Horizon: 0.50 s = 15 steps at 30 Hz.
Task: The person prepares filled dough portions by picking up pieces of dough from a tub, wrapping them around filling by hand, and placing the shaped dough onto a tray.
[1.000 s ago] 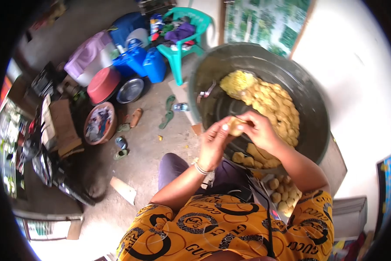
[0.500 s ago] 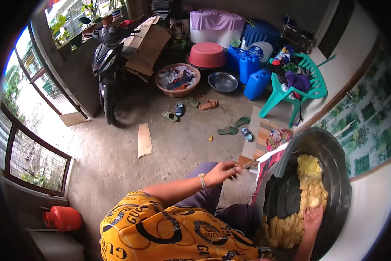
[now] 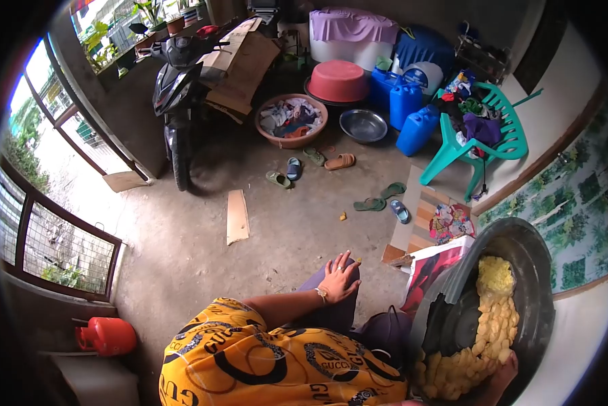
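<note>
My left hand (image 3: pixel 342 277) lies palm down on my purple-clad knee (image 3: pixel 325 308), its fingers spread and a ring on one of them. It holds nothing. My right hand (image 3: pixel 505 371) is low in the large dark basin (image 3: pixel 456 318), against the rounded pale-yellow pieces (image 3: pixel 490 331). Its fingers are mostly hidden, and I cannot tell whether it grips a piece. Beyond these pieces, a finer yellow heap (image 3: pixel 495 274), seemingly in clear plastic, lies at the basin's far side.
Beside the basin stands a box with red-and-white sides (image 3: pixel 434 271). Slippers (image 3: pixel 369 204) and a cardboard strip (image 3: pixel 237 216) lie on the floor. Farther back are a motorcycle (image 3: pixel 175 95), a laundry tub (image 3: pixel 289 141), blue jugs (image 3: pixel 417 130) and a green chair (image 3: pixel 503 147).
My left hand has moved from beside the box down onto my knee, fingers now spread. My right hand has shifted lower and nearer me in the basin. The camera view has turned slightly left.
</note>
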Each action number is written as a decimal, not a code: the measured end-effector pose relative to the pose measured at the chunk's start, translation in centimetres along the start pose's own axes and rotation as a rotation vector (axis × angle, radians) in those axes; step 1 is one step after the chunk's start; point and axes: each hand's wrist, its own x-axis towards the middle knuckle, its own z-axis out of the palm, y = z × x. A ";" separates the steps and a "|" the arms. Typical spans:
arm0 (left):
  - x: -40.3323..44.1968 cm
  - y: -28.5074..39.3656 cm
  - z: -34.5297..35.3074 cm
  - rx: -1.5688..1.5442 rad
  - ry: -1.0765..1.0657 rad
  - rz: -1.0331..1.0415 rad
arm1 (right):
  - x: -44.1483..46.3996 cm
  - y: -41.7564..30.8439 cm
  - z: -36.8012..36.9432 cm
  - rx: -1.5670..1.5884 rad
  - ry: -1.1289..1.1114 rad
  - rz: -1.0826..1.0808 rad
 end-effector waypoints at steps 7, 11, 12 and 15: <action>-0.9 -0.6 -0.5 -0.014 0.038 -0.055 | 2.2 -0.6 0.7 -0.190 -0.102 -0.120; -1.3 -1.0 0.4 -0.084 0.082 -0.098 | 2.8 -1.8 0.5 -0.185 -0.087 -0.042; -1.5 -0.7 0.7 -0.081 0.092 -0.085 | 2.9 -1.9 0.1 -0.169 -0.061 -0.063; -1.0 0.9 0.8 -0.083 0.085 -0.039 | 3.1 -1.9 -2.1 -0.193 -0.024 0.046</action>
